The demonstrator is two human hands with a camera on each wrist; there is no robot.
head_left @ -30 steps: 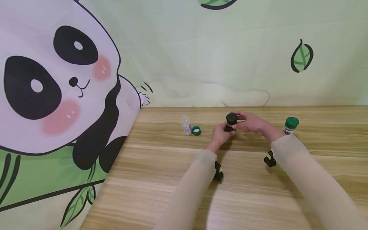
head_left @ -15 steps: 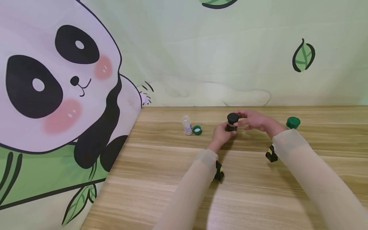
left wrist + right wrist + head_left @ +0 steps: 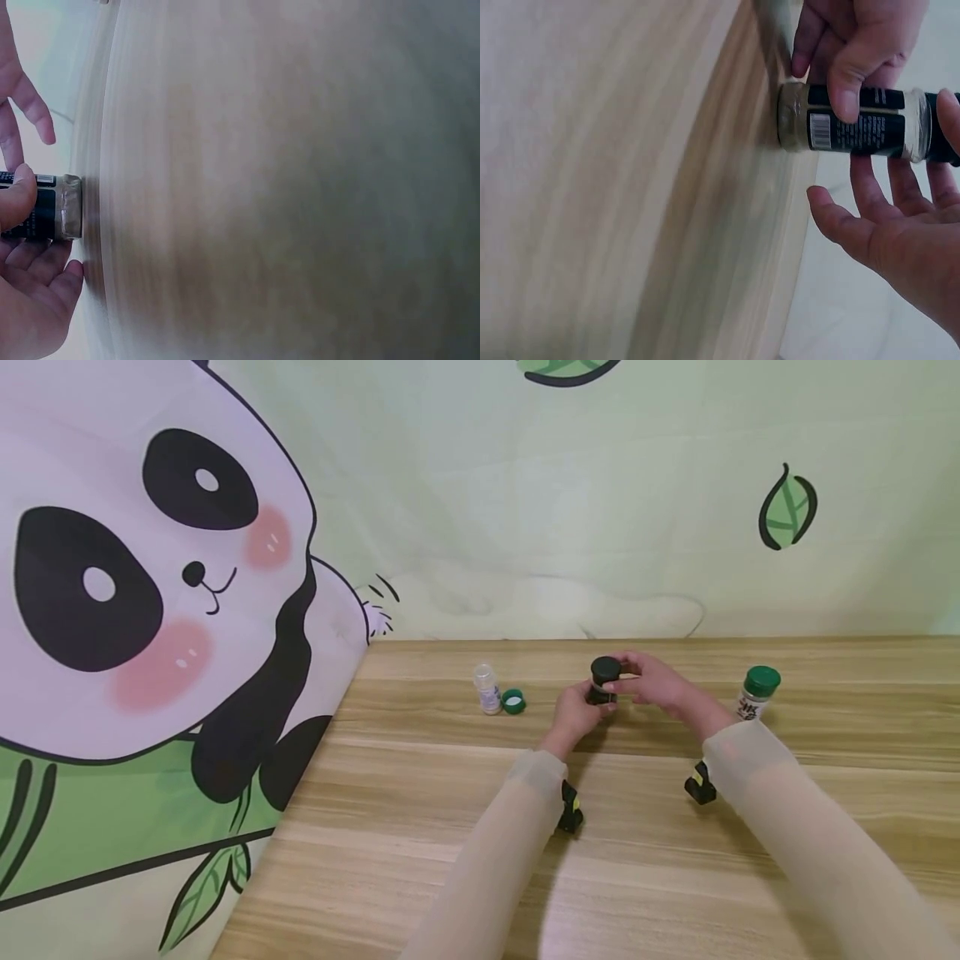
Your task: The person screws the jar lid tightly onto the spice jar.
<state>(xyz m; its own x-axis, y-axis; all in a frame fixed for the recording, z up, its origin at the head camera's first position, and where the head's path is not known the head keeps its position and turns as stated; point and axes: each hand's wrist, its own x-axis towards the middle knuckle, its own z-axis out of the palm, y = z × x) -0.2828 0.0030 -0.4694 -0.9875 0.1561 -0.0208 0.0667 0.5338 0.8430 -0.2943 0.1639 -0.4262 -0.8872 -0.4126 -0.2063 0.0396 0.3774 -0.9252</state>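
Note:
A spice jar (image 3: 881, 133) with a black label and a black cap (image 3: 606, 667) stands upright at the table's middle back. My left hand (image 3: 577, 714) grips the jar's lower body, its thumb across the label in the right wrist view. Around the cap, my right hand (image 3: 654, 682) has its thumb on the near side and fingers on the far side. The cap sits on the jar's neck. Pale powder shows through the glass at the jar's base.
To the left stand a small clear bottle (image 3: 487, 691) without a cap and a green cap (image 3: 513, 701) lying beside it. Another jar with a green lid (image 3: 762, 681) is at the right, partly behind my right sleeve. A panda-print cloth (image 3: 525, 510) hangs behind the wooden table (image 3: 420, 827).
My right hand's thumb and fingers have shifted slightly around the black cap, and the right wrist has tilted a little. The left hand keeps its grip on the jar in the same place.

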